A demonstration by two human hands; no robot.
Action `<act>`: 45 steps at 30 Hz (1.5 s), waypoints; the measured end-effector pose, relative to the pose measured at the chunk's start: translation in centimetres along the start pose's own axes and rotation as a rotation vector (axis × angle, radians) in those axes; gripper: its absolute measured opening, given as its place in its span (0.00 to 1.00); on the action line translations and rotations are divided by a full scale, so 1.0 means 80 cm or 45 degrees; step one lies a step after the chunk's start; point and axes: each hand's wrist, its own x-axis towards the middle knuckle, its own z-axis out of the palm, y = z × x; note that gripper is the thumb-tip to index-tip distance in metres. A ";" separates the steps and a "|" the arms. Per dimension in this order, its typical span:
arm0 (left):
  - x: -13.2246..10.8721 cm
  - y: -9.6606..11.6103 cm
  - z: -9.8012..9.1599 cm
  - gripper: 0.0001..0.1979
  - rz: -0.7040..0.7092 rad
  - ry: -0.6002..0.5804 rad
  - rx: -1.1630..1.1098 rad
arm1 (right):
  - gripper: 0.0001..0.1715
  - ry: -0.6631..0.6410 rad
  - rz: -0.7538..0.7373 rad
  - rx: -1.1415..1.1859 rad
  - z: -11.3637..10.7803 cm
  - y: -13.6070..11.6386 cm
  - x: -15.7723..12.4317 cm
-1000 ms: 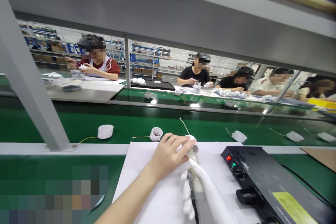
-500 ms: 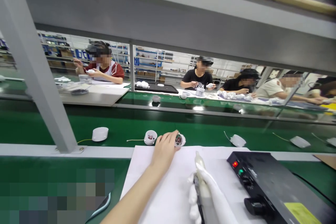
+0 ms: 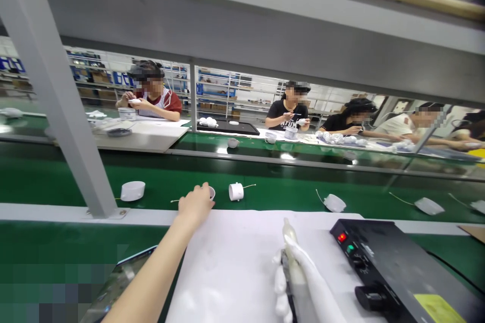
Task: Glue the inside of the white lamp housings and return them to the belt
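My left hand [image 3: 195,203] reaches onto the green belt [image 3: 288,194], its fingers curled over a small white cup-shaped housing [image 3: 211,192] with a thin wire; only the housing's rim shows. Just to the right, a second white housing [image 3: 236,191] lies on its side, its wire pointing right. My right hand [image 3: 282,285], in a white glove, rests on the white sheet [image 3: 235,257] and grips a pale pen-like tool [image 3: 290,242] with its tip pointing away from me.
A black control box [image 3: 382,267] with red and green lights sits at the right. More white housings [image 3: 132,190] [image 3: 335,203] [image 3: 428,205] lie on the belt. A grey post [image 3: 64,111] stands at the left. Several people work across the line.
My left hand set a housing down on the belt, where it now lies on its side. The hand then moved left to the neighbouring housing. The right hand stayed put.
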 end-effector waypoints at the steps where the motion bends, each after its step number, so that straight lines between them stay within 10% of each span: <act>1: 0.001 -0.002 -0.002 0.20 0.004 0.012 -0.013 | 0.19 -0.006 0.012 0.003 0.000 0.000 0.000; 5: -0.003 0.016 -0.013 0.21 0.096 0.187 -0.098 | 0.19 -0.035 0.061 0.026 0.000 0.001 -0.001; 10: -0.027 0.076 0.002 0.23 0.809 0.553 -0.323 | 0.20 -0.059 0.074 0.044 0.001 0.001 -0.005; 16: -0.048 0.103 0.044 0.22 1.354 0.593 -0.416 | 0.21 -0.060 0.053 0.055 0.002 -0.001 -0.006; 45: -0.051 0.104 0.052 0.22 1.422 0.697 -0.380 | 0.20 -0.065 0.068 0.018 -0.003 0.003 0.000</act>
